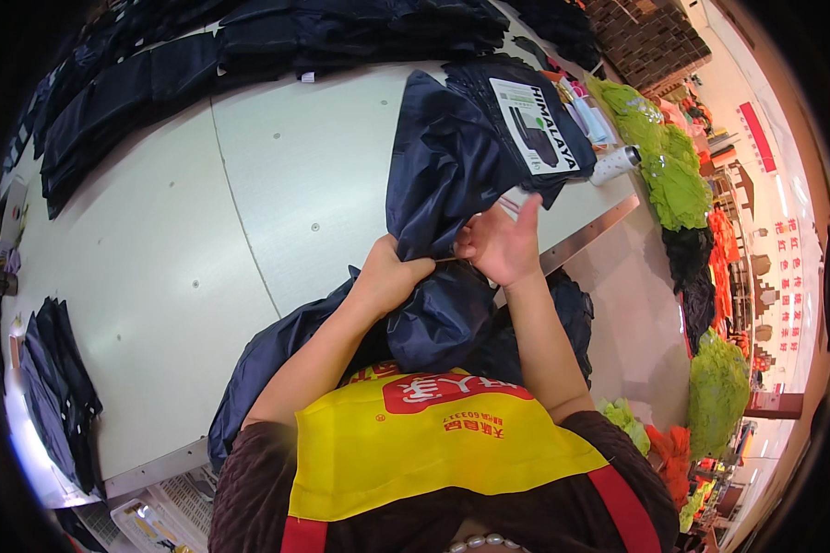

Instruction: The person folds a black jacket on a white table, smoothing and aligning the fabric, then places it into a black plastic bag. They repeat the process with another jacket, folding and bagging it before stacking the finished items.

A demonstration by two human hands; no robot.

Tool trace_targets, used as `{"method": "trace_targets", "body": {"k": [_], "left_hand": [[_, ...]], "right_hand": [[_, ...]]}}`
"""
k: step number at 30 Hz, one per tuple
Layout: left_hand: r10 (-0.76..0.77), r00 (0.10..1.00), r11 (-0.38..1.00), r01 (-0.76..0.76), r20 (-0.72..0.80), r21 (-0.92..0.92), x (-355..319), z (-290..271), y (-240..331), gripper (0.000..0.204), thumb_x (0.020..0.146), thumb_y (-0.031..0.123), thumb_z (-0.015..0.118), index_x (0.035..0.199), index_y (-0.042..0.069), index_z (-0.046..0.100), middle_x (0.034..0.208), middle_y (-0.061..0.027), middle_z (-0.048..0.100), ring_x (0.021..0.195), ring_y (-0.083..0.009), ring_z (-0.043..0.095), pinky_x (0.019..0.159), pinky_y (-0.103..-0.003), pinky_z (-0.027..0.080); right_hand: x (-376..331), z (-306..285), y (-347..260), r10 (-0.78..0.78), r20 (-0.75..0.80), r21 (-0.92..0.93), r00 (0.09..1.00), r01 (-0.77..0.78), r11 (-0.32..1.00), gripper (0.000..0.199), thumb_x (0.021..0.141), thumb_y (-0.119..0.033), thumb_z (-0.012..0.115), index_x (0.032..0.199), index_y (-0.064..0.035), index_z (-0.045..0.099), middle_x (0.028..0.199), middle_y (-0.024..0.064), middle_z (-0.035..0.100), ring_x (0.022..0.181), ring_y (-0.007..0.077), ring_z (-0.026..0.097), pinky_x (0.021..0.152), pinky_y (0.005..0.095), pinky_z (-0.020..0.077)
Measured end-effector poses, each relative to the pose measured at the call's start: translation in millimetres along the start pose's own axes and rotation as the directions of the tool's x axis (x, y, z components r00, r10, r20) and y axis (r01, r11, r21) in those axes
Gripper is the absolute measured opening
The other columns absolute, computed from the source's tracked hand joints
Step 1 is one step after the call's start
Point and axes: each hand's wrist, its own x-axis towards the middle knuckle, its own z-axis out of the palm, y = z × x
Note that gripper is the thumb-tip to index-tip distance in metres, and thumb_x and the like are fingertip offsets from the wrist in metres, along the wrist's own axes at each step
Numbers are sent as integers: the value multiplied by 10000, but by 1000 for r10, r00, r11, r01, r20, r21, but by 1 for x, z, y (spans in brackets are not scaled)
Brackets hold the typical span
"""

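A dark navy garment of thin, shiny fabric (443, 152) lies over the table edge and hangs down to my lap. My left hand (387, 279) pinches a fold of it, thumb toward the right. My right hand (505, 244) is just beside, palm turned up, thumb stretched out and fingers curled in against the fabric. Between the two hands runs a thin, light-edged line; whether it is a seam or a small tool in my right fingers I cannot make out. More of the navy cloth bunches below my hands, above a yellow apron (433, 442).
A stack of dark folded garments topped by a printed card (539, 124) stands beyond my right hand, next to a white thread cone (615, 166). Dark garment piles (157, 78) line the pale table's (295, 166) far edge. Bright green bundles (664, 166) are at the right.
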Motion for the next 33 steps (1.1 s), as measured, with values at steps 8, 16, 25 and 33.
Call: {"method": "trace_targets", "body": {"k": [8, 16, 25, 33], "left_hand": [[46, 991, 982, -67, 122, 178, -20, 11, 22, 398, 723, 116, 656, 1064, -72, 570, 917, -93, 634, 834, -161, 576, 789, -274, 457], [304, 930, 949, -314, 207, 18, -30, 1, 2, 486, 702, 103, 743, 1141, 29, 547, 1079, -98, 587, 996, -210, 541, 905, -308, 410], [264, 937, 954, -288, 227, 80, -31, 5, -6, 806, 671, 486, 775, 1195, -53, 485, 1146, -180, 554, 1085, -266, 523, 944, -334, 395], [375, 927, 859, -346, -2, 377, -42, 29, 15, 579, 880, 340, 559, 1265, -57, 385, 1010, -308, 593, 952, -440, 584, 838, -390, 460]], "right_hand": [[-5, 30, -7, -286, -418, -240, 862, 198, 950, 475, 911, -461, 498, 1247, -125, 490, 1151, 39, 606, 997, 195, 600, 825, 368, 503], [-23, 39, -1, -335, -301, -353, 893, 222, 909, 200, 911, -253, 549, 849, -64, 562, 747, -1, 548, 575, 60, 457, 462, 208, 336], [-44, 2, 4, -197, -209, -130, 958, 172, 976, 362, 862, 11, 531, 1180, -157, 492, 1028, 45, 621, 725, 117, 617, 428, 146, 369], [-48, -11, 6, -249, -33, 72, 968, 250, 966, 617, 783, -266, 721, 1301, -145, 407, 1219, 81, 551, 879, 155, 611, 508, 180, 454]]}}
